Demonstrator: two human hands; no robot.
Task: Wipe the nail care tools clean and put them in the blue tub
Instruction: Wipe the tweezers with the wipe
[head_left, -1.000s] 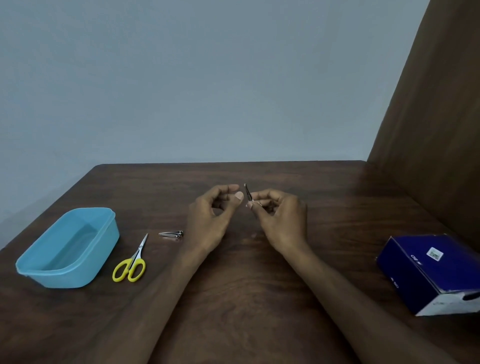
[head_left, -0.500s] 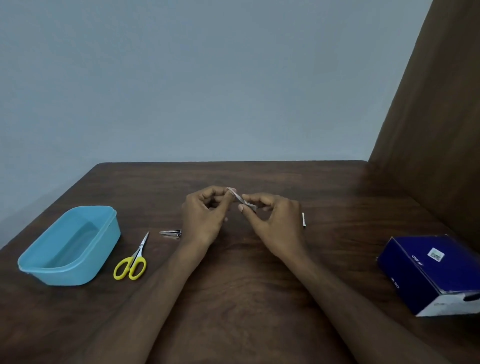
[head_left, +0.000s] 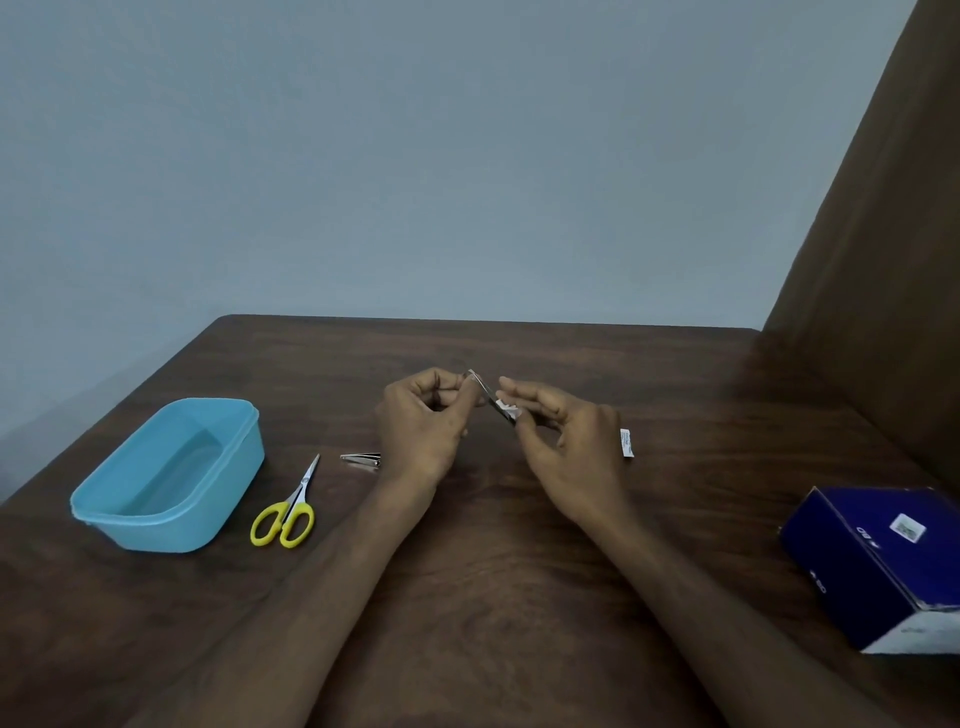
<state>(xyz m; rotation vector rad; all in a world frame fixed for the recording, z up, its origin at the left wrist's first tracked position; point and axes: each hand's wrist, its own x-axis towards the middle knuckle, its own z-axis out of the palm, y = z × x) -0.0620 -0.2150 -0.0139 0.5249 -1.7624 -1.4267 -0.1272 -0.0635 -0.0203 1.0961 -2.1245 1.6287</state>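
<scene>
— Two hands, what is held?
— A thin metal tool (head_left: 488, 397) is pinched by the left hand (head_left: 423, 423) at its upper end; a small white wipe (head_left: 506, 410) is pinched around it by the right hand (head_left: 566, 441).
— And the blue tub (head_left: 166, 475)?
— At nine o'clock, beyond the scissors (head_left: 288, 506) and nail clipper (head_left: 361, 459).

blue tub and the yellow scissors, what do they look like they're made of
Blue tub: looks like plastic, smooth and slightly translucent, with a thin moulded rim. Yellow scissors: handles look like glossy plastic, the blades like bright bare metal, probably steel, judging by the silvery shine.
</scene>
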